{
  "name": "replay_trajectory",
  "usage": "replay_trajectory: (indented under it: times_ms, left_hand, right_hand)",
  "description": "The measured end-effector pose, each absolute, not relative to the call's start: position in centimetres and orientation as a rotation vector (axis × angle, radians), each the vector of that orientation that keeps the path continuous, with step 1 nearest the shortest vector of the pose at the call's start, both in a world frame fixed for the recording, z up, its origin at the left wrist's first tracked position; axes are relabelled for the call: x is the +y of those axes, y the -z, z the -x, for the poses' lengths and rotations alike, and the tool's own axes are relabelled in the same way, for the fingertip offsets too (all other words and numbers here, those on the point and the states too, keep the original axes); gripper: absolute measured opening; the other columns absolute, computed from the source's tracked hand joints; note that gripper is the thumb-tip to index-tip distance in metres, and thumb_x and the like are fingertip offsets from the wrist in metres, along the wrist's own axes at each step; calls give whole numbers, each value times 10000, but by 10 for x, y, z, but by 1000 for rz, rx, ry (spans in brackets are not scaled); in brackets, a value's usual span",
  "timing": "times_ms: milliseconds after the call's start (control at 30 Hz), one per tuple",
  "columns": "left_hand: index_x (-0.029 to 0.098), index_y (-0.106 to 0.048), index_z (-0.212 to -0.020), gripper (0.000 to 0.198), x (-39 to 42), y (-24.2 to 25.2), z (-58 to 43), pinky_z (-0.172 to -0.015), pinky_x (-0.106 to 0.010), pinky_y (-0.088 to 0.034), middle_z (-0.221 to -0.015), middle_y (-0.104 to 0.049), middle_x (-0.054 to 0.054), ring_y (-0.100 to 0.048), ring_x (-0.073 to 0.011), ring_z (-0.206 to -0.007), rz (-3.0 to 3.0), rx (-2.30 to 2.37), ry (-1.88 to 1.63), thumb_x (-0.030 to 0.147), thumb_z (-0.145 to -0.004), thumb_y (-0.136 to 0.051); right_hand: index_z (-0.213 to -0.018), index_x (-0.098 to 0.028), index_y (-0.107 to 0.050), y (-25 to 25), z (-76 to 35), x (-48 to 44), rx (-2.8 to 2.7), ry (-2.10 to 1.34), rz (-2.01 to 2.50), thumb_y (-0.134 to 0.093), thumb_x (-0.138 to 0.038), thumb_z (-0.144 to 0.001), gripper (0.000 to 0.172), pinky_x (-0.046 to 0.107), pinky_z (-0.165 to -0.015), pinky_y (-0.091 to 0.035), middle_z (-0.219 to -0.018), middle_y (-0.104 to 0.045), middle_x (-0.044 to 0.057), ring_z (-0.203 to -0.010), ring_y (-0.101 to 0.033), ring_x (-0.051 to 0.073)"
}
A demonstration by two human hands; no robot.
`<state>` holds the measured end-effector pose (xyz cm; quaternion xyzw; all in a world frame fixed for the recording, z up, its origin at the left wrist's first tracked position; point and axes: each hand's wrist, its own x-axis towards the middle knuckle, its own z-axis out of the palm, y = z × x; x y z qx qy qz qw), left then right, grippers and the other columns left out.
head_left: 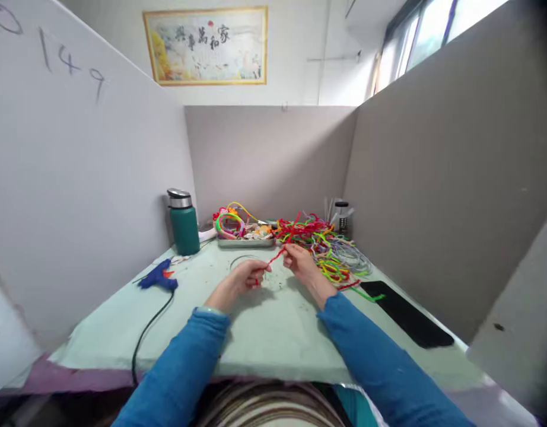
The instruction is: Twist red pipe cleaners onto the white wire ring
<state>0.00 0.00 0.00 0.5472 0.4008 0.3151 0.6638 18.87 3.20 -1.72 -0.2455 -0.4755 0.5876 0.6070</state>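
A red pipe cleaner [276, 257] with a twisted look stretches between my two hands above the middle of the table. My left hand [249, 276] pinches its lower end, and a bit of red also shows at the curled fingers. My right hand [300, 264], higher and to the right, is closed on the other part, whose free end seems to rise past the fingers toward the pile behind. That pile of loose pipe cleaners [340, 261], in red, yellow, green and grey, lies just beyond and beside my right hand.
A metal tray [247, 242] of craft pieces stands at the back. To the left are a green bottle [185, 228] and a blue glue gun [159, 277] with its cord trailing over the front edge. A black flat slab [409, 314] lies at right. Partition walls enclose three sides.
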Motion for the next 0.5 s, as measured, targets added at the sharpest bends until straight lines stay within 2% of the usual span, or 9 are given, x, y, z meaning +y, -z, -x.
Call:
replay_trajectory:
  times_ms: [100,167,233,333,500]
  left_hand:
    - [146,-629,-788,239,-3,1,-2,-390,-214,-189,-422,-217,102,-160,-50,-364,-1414,923,-649,364,-703,-581]
    - [127,-657,-760,247,-2,3,-6,-398,-221,-199,-425,-278,83,-235,-55,-375,-1601,1112,-679,357,-680,-616]
    - [124,-675,-817,301,-1,7,-9,-403,-224,-209,-444,-297,79,-271,-61,-383,-1650,1252,-783,391,-693,-612]
    - [119,-666,-891,383,2,10,-9,-411,-221,-225,-486,-325,78,-263,-51,-386,-1617,1143,-840,457,-738,-574]
    - [126,-637,-922,402,5,10,-4,-403,-208,-228,-480,-259,101,-200,-40,-378,-1500,971,-882,477,-729,-610]
  right_hand:
    - [-612,-162,-547,20,-183,35,-1117,-1155,691,-748,-379,-608,296,213,-405,-271,-501,-501,-42,-399,-387,54]
    - [-571,-168,-514,21,-181,35,-1127,-1039,766,-727,-379,-615,303,219,-391,-255,-474,-485,-44,-383,-378,57]
    - [-586,-170,-515,20,-182,34,-1100,-996,794,-711,-389,-622,296,220,-386,-250,-478,-487,-45,-380,-373,58]
    - [-633,-169,-527,17,-186,33,-1041,-1012,769,-716,-395,-620,295,213,-394,-268,-504,-495,-45,-398,-377,57]
    - [-703,-169,-540,16,-188,31,-1054,-1170,719,-713,-457,-638,343,202,-411,-296,-580,-516,-43,-423,-389,50]
